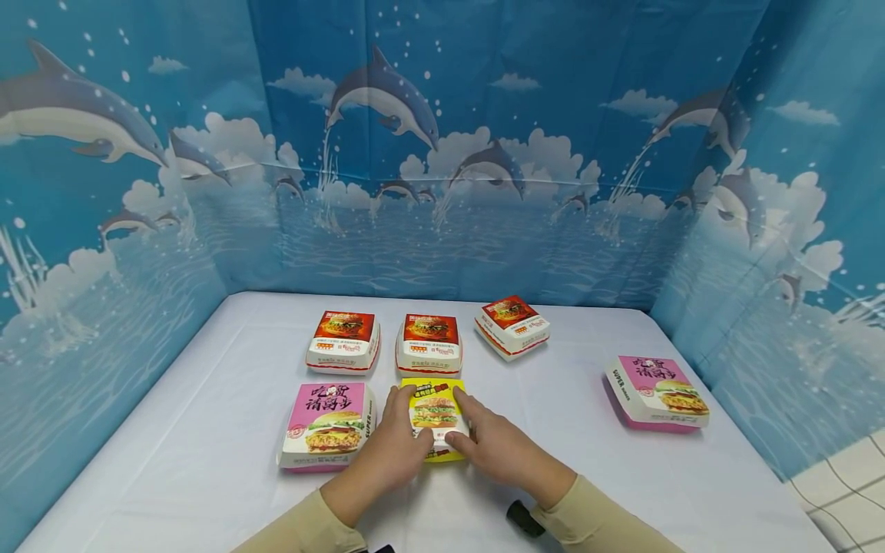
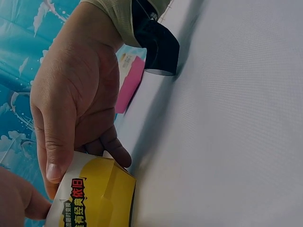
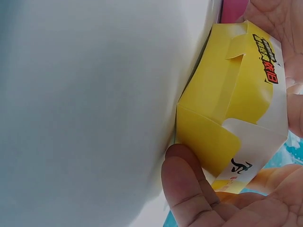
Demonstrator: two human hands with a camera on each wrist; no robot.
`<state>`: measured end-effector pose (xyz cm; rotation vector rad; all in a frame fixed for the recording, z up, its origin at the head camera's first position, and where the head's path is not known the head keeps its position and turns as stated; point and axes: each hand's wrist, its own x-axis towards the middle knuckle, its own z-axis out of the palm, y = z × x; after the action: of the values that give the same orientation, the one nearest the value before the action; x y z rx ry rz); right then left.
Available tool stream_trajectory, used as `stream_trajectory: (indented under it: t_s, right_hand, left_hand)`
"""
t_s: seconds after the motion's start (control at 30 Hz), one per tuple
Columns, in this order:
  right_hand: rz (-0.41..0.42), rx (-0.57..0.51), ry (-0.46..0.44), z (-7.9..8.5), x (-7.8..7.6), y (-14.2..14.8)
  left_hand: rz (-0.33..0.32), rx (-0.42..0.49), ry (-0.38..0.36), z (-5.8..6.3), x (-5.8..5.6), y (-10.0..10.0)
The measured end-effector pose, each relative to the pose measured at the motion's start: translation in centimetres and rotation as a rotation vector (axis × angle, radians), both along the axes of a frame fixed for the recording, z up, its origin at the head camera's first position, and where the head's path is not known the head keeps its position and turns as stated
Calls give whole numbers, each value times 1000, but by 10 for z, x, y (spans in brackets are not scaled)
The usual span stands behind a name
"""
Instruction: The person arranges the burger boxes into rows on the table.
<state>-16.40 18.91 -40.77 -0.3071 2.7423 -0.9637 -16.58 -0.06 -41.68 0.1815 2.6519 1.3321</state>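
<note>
Head view, yellow box: sits on the white tablecloth (image 1: 180,445), between the hands, with the middle red box (image 1: 430,344) right behind it; contact between the two boxes cannot be told.
Hands: left hand (image 1: 392,445) and right hand (image 1: 499,445) grip the yellow box (image 1: 435,415) from opposite sides, thumbs toward the near edge.
Crowding risk: a forward push could knock the red box; a leftward swing of the knuckles could nudge the pink box (image 1: 325,426) just beside.
Left wrist view, box wall: thin folded card, smooth, sloping, angled at the corners. Uneven thumb pressure could probably dent it.
Cloth: matte, fine weave, softly shadowed; some drag likely if the box slides.
Right wrist view, flap (image 3: 236,46): tucked tab along a creased yellow face; hard squeezing might pop it loose.
Right fingertips: curled by the lower edge; could snag the cloth.
</note>
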Motion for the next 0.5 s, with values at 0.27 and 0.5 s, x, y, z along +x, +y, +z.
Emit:
stream_trajectory:
  t_s: [0.27,0.5]
  right_hand:
    - [-4,0,0,-2,0,0]
    - [-1,10,5,-2,0,0]
  left_hand:
    - [-4,2,-1,0,0,-1]
    - [-8,-1,1,0,0,-1]
